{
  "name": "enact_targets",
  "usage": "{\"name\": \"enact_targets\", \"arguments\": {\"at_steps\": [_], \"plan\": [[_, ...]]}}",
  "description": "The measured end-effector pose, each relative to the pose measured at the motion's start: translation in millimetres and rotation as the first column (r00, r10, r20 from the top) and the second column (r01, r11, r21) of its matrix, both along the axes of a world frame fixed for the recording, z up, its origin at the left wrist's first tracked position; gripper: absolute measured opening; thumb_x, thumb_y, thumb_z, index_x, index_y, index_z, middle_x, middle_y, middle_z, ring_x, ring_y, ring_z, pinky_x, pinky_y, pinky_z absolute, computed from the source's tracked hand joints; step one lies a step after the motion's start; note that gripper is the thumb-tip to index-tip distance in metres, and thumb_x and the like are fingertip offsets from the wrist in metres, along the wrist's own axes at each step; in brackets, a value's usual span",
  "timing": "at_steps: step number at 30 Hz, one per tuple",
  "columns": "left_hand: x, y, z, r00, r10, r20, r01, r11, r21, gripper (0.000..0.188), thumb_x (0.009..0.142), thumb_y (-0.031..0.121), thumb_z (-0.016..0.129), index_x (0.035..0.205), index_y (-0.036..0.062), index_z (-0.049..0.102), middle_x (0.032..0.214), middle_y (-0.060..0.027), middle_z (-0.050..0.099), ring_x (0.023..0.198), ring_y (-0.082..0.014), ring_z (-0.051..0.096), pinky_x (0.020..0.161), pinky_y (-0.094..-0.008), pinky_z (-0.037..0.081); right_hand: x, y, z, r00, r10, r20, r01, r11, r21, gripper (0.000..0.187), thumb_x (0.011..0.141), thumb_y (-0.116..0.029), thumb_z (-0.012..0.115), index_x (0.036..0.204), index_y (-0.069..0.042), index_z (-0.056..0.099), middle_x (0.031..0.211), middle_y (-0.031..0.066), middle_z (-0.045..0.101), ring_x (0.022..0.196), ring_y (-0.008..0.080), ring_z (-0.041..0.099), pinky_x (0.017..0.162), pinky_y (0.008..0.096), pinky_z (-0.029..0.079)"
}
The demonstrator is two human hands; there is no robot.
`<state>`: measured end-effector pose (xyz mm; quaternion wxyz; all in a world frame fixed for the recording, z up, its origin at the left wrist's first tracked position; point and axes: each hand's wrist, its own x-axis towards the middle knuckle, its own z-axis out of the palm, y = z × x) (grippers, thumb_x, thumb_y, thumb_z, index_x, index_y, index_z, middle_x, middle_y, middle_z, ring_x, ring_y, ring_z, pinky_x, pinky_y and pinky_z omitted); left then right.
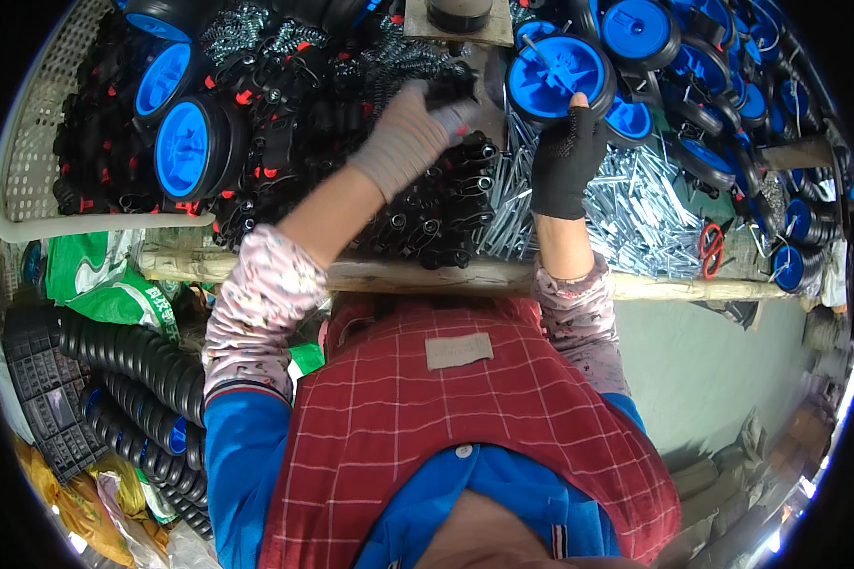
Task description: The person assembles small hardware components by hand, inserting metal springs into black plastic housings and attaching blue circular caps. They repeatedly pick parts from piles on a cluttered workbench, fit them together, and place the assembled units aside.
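Observation:
My right hand (571, 161), in a black fingerless glove, grips the lower rim of a black wheel with a blue hub (558, 87), thumb on top. A thin metal pin (544, 59) lies slanted across the hub. My left hand (406, 137) wears a greyish knit glove and is somewhat blurred. Its fingers close around a black plastic part (453, 87), whose exact shape is smeared. Under and beside that hand lie many black plastic fittings (427, 223), some with red pieces. Loose metal pins (636, 213) are heaped around my right wrist.
Blue-hubbed wheels (640, 30) crowd the far right; two more wheels (182, 150) stand on the left. Metal springs (235, 30) lie at the back near a small block stand (458, 27). Red-handled scissors (712, 248) rest near the wooden front edge (484, 277). Black tyres (123, 360) are stacked lower left.

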<state>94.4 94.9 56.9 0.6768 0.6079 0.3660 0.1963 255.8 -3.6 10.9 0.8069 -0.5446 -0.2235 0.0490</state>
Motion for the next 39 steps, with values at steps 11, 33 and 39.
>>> {"name": "enact_targets", "arguments": {"at_steps": [11, 33, 39], "plan": [[3.5, 30.6, 10.6, 0.999, -0.05, -0.014, 0.046, 0.978, -0.204, 0.046, 0.09, 0.029, 0.078, 0.122, 0.0014, 0.061, 0.109, -0.01, 0.069, 0.087, -0.022, 0.072, 0.076, -0.0308, 0.063, -14.0, -6.2, 7.7, 0.974, 0.191, 0.119, -0.151, 0.947, -0.284, 0.045, 0.091, -0.026, 0.073, 0.126, 0.0, 0.06, 0.107, 0.0072, 0.069, 0.094, 0.0138, 0.062, 0.085, 0.0307, 0.049], [-221.3, 38.1, 24.1, 0.588, 0.783, -0.202, 0.319, 0.005, 0.948, 0.047, 0.086, 0.034, 0.077, 0.118, 0.0038, 0.061, 0.103, -0.0168, 0.066, 0.095, -0.0373, 0.064, 0.084, -0.0458, 0.052, 185.6, 1.8, 111.7, -0.102, 0.514, 0.852, 0.838, 0.505, -0.205, 0.037, 0.093, -0.016, 0.051, 0.128, -0.009, 0.06, 0.12, 0.012, 0.062, 0.115, 0.0292, 0.056, 0.105, 0.0477, 0.038], [-217.0, 75.5, 14.1, 0.66, 0.741, -0.124, 0.318, -0.127, 0.939, 0.046, 0.085, 0.035, 0.08, 0.111, 0.0015, 0.063, 0.096, -0.0177, 0.07, 0.084, -0.0381, 0.068, 0.077, -0.0442, 0.055, 145.9, 6.5, 27.4, 0.569, 0.722, 0.394, -0.086, 0.528, -0.845, 0.02, 0.093, -0.022, 0.063, 0.101, -0.007, 0.072, 0.088, 0.0138, 0.072, 0.081, 0.033, 0.07, 0.072, 0.0426, 0.055]]}}
